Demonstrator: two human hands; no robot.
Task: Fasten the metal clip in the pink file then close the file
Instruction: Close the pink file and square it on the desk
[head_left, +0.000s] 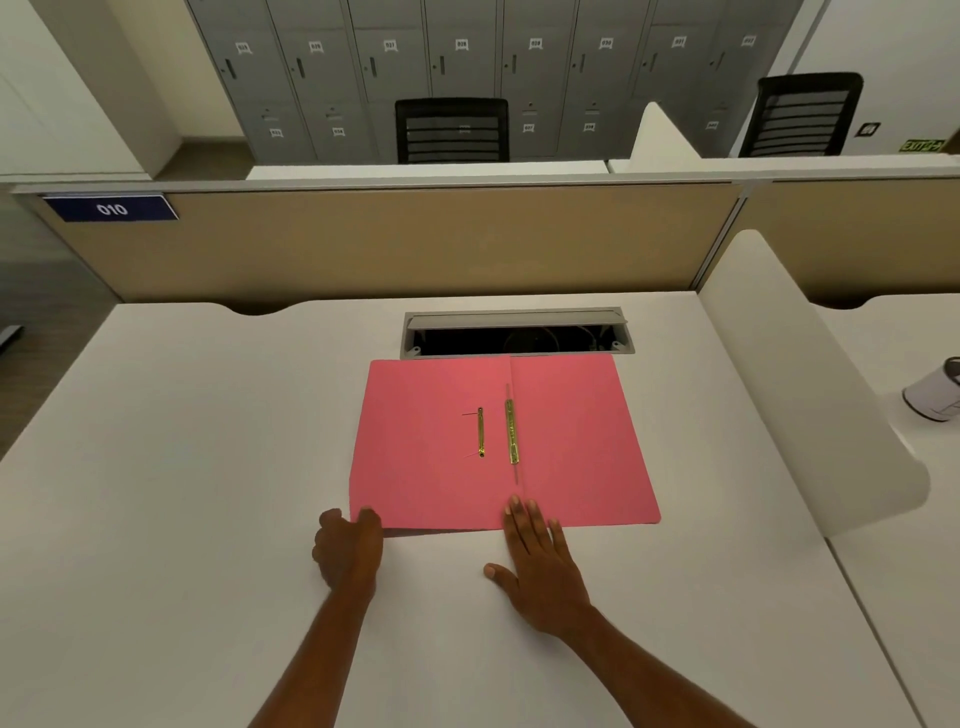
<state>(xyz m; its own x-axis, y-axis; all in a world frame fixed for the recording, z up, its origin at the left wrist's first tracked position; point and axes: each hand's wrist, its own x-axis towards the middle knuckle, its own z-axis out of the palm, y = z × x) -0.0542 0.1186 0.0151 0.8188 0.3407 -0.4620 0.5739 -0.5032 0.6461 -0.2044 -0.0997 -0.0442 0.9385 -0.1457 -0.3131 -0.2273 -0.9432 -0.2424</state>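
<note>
Head view, white counter (182, 467). Left hand (349, 551): fingers curled on near-left corner of pink file (426, 478). File: open flat, mid-counter. Metal clip (480, 432) and brass bar (512, 431): near spine. Right hand (540, 566): flat, fingers spread, fingertips on file's near edge.

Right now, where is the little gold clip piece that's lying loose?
In the head view, the loose gold clip bar lies on the left flap of the open pink file, just left of the longer gold fastener at the fold.
</note>
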